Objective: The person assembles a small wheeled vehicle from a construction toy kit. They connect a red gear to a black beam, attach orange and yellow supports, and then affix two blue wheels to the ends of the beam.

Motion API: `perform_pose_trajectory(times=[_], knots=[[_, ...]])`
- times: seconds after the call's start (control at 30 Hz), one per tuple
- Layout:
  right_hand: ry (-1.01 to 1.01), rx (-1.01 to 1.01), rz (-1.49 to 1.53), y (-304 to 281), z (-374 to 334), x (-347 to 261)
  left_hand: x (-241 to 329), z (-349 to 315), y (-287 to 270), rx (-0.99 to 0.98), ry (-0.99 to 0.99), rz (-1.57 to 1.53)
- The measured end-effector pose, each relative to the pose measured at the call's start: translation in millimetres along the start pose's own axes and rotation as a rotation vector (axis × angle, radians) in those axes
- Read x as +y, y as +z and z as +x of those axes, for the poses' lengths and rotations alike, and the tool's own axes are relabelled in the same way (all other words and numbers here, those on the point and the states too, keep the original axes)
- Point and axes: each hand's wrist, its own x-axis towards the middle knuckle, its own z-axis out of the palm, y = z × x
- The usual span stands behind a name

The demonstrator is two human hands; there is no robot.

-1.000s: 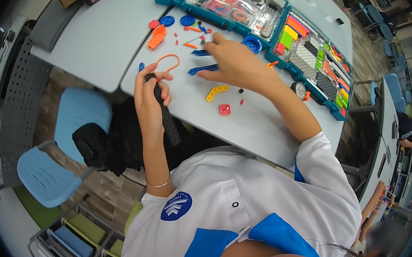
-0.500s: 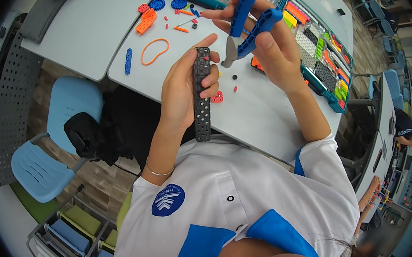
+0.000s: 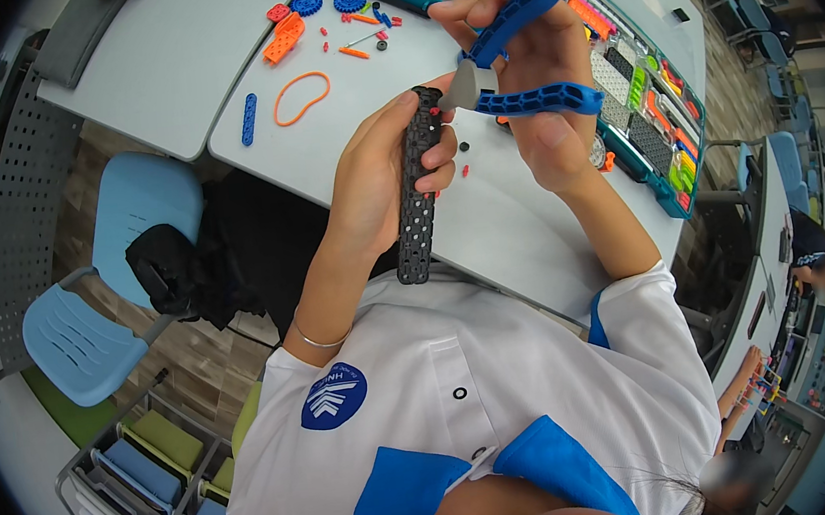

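The bar [image 3: 416,219] is held up over the near edge of the table [image 3: 521,236], wrapped in the left hand's [image 3: 368,167] curled fingers. It's long, black and dotted with holes all the way down, its top end aimed just past 12 o'clock, with a red pin [image 3: 434,111] stuck near that end. The pliers [image 3: 542,99] are gripped by the right hand [image 3: 545,61] at the bar's 1–2 o'clock, blue handles spread wide, grey nose right by the pin; whether it's touched can't be told. An orange band [image 3: 279,106] and blue strip [image 3: 248,120] can be seen toward 10 o'clock.
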Motion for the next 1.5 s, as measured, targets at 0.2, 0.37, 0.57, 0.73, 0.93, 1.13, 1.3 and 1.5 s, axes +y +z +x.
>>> perform_pose_trajectory(times=[0.2,0.37,0.57,0.73,0.93,1.13,1.3,1.5], knots=[[-0.031,0.012,0.027,5,-4,1,-3,0,0,0.046,-0.004,-0.003],[-0.159,-0.219,-0.109,-3,2,-4,-5,0,8,0.15,0.003,-0.001],[-0.084,-0.198,-0.571,-13,3,-40,-12,-2,-2,0.066,-0.084,0.005],[0.095,0.062,-0.205,-21,3,-46,-9,-4,11,-0.002,-0.031,0.11],[-0.202,0.117,-0.198,-29,4,-69,-6,9,4,0.11,-0.035,0.244],[-0.299,0.438,-0.281,-50,-9,-99,-5,0,21,0.085,0.176,0.31],[-0.098,0.323,-0.281,-42,-11,-51,-2,-1,22,0.021,0.109,0.348],[-0.005,0.291,-0.155,-50,-22,-39,1,-8,8,0.044,0.133,0.343]])
